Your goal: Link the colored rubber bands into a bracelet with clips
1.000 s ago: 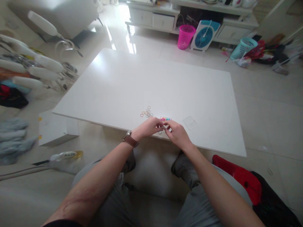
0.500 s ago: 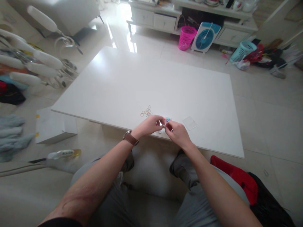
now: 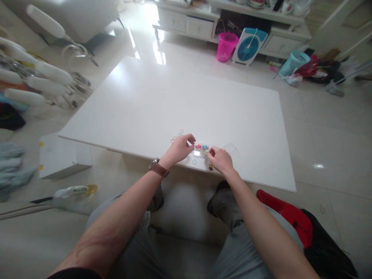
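Note:
A small clear box (image 3: 201, 150) of coloured rubber bands lies near the front edge of the white table (image 3: 180, 97). My left hand (image 3: 180, 147), with a brown-strapped watch on its wrist, rests at the box's left side with thumb and fingers apart. My right hand (image 3: 221, 159) is at the box's right end with curled fingers; anything pinched in them is too small to make out. Several loose rubber bands (image 3: 177, 135) lie just beyond my left hand. One single band (image 3: 194, 161) and a small dark item (image 3: 210, 167) lie near the table's edge.
A flat clear lid (image 3: 231, 149) lies to the right of the box. A red stool (image 3: 286, 215) stands by my right leg. On the floor behind the table are a pink basket (image 3: 226, 45), a blue fan (image 3: 249, 45) and a teal basket (image 3: 292, 64). A white box (image 3: 62, 157) sits at the left.
My hands were pressed together over the box, working something small. They have now drawn apart, one to each side of the box, which shows between them.

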Demonstrator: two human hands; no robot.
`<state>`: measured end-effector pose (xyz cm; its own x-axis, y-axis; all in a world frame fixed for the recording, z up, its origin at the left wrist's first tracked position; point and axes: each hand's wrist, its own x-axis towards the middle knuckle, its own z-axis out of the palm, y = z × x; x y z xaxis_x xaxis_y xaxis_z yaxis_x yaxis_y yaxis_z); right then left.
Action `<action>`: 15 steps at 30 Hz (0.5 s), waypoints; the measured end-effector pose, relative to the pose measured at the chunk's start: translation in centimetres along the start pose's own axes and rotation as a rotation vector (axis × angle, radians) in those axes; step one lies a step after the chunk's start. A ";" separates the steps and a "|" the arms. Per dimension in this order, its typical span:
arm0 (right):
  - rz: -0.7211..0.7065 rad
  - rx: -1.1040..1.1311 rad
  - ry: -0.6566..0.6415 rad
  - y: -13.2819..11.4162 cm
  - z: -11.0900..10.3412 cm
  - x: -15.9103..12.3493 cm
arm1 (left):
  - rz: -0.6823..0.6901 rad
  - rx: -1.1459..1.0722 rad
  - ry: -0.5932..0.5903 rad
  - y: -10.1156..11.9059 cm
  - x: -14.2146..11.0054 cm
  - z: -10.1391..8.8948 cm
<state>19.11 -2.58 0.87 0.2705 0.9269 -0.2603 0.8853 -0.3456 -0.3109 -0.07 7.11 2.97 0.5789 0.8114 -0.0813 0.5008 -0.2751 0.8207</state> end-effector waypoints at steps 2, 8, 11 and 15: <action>0.002 -0.028 -0.015 -0.1 0.5 0.2 | -0.006 0.022 0.004 0.1 -0.1 -0.2; -0.011 -0.124 -0.064 -0.7 0.8 0.4 | -0.021 0.049 0.025 0.3 -0.6 -1.1; -0.009 -0.143 -0.066 -1.1 0.8 0.6 | -0.026 0.039 0.031 0.3 -0.7 -1.6; -0.028 -0.151 -0.008 -1.5 0.9 0.6 | -0.031 0.051 0.042 0.1 -1.0 -2.1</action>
<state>17.64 -1.61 0.38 0.2428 0.9343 -0.2611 0.9394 -0.2936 -0.1769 -1.94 7.38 4.28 0.5353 0.8407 -0.0817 0.5511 -0.2744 0.7880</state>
